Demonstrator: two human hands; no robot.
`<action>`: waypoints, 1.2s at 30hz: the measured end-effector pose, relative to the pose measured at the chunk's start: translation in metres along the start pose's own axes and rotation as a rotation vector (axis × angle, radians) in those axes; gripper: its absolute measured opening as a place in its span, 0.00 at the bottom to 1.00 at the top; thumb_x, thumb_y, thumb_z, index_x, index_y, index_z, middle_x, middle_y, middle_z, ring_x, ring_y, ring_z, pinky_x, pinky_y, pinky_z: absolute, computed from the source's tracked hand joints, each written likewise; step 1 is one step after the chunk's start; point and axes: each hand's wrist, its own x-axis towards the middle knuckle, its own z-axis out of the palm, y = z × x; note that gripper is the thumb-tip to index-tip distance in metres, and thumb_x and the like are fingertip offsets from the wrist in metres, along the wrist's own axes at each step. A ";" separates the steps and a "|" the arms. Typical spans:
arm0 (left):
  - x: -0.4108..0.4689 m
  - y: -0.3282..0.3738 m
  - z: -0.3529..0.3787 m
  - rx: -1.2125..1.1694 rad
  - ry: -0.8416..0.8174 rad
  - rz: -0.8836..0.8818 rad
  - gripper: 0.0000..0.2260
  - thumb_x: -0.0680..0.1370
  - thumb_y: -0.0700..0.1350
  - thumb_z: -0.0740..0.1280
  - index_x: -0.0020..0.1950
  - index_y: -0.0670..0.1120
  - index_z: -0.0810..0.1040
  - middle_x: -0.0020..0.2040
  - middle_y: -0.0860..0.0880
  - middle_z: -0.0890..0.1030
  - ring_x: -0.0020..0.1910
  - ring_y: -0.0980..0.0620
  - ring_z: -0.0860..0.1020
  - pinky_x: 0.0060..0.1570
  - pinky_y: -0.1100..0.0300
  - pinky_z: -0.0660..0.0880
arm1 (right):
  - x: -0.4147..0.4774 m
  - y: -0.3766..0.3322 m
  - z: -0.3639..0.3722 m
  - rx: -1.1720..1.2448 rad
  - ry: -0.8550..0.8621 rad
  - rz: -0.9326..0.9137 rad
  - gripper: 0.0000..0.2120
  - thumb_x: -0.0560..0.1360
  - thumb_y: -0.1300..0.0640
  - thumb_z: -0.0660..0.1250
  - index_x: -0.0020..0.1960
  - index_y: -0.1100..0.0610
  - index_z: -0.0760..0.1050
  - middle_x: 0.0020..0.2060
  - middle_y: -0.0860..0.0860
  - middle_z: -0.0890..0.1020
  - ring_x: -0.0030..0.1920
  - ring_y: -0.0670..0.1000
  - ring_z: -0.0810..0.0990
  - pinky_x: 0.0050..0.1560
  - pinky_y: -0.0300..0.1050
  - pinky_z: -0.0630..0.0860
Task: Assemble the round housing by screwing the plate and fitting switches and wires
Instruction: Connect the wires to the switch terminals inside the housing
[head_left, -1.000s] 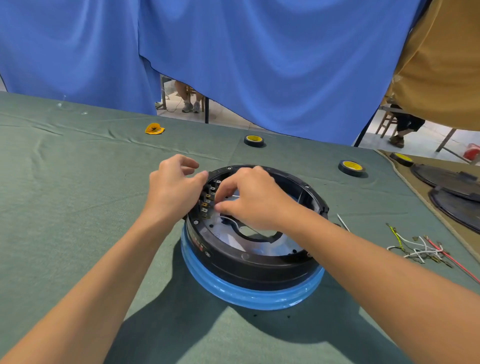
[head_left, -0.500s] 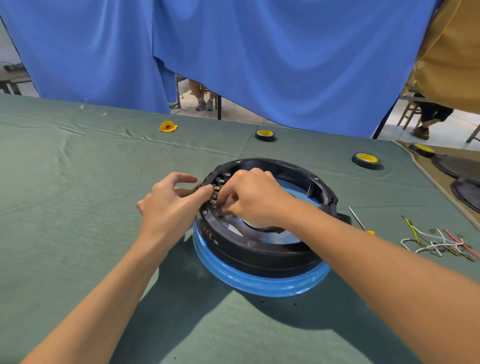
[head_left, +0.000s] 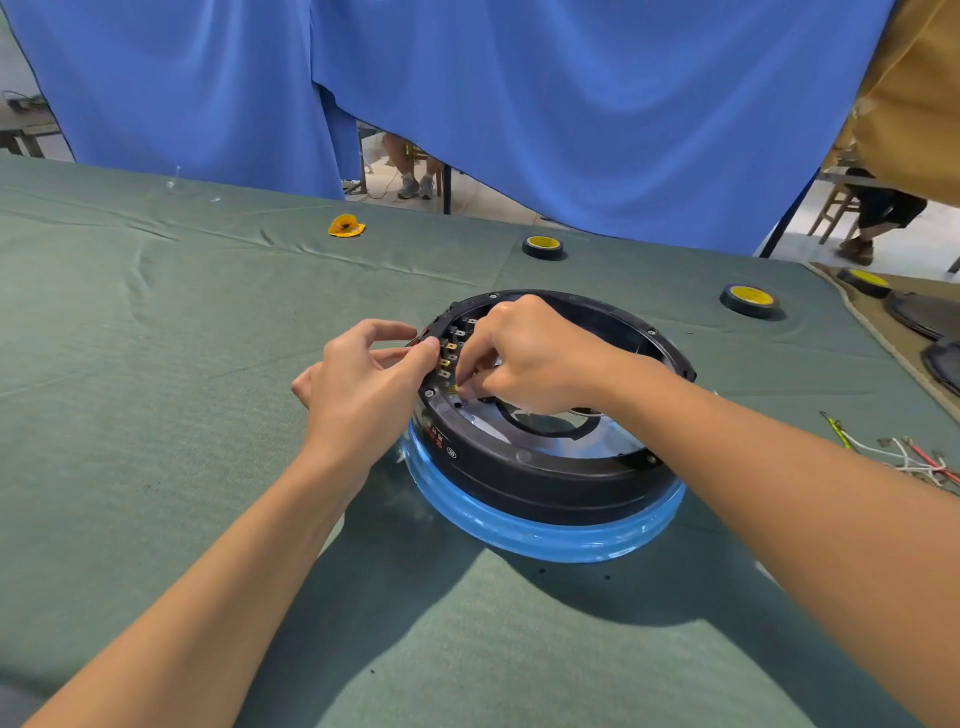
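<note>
At the round housing's (head_left: 545, 478) 9 o'clock rim the left hand (head_left: 363, 384) pinches the wall; the right hand (head_left: 535, 358), reaching inside, pinches the switches (head_left: 448, 358) there. Loose wires (head_left: 904, 454) lie at 3 o'clock.

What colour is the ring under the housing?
Blue; the ring shows best in head view.

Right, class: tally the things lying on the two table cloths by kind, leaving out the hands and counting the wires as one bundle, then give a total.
Tape rolls: 3
Black discs: 2
Housing: 1
Wire bundle: 1
Yellow scrap: 1
Total: 8
</note>
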 end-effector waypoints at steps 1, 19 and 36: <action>0.000 0.000 0.000 0.000 -0.001 -0.001 0.04 0.74 0.55 0.72 0.45 0.57 0.79 0.31 0.63 0.81 0.59 0.55 0.77 0.46 0.81 0.47 | 0.000 0.001 -0.001 0.002 -0.005 -0.001 0.05 0.73 0.59 0.73 0.47 0.54 0.85 0.43 0.48 0.82 0.46 0.48 0.79 0.49 0.45 0.78; -0.005 0.002 0.002 -0.116 -0.027 -0.020 0.13 0.68 0.58 0.68 0.48 0.54 0.80 0.43 0.52 0.86 0.54 0.45 0.82 0.64 0.40 0.71 | 0.000 0.001 0.003 -0.030 0.034 -0.002 0.05 0.74 0.59 0.70 0.46 0.55 0.86 0.39 0.47 0.82 0.43 0.46 0.78 0.45 0.43 0.78; -0.012 0.007 0.004 -0.134 0.002 -0.068 0.12 0.68 0.58 0.67 0.48 0.55 0.78 0.47 0.49 0.86 0.59 0.44 0.80 0.65 0.42 0.72 | 0.004 0.002 0.001 0.008 -0.022 0.004 0.04 0.75 0.57 0.72 0.46 0.55 0.85 0.35 0.44 0.79 0.38 0.43 0.77 0.39 0.37 0.73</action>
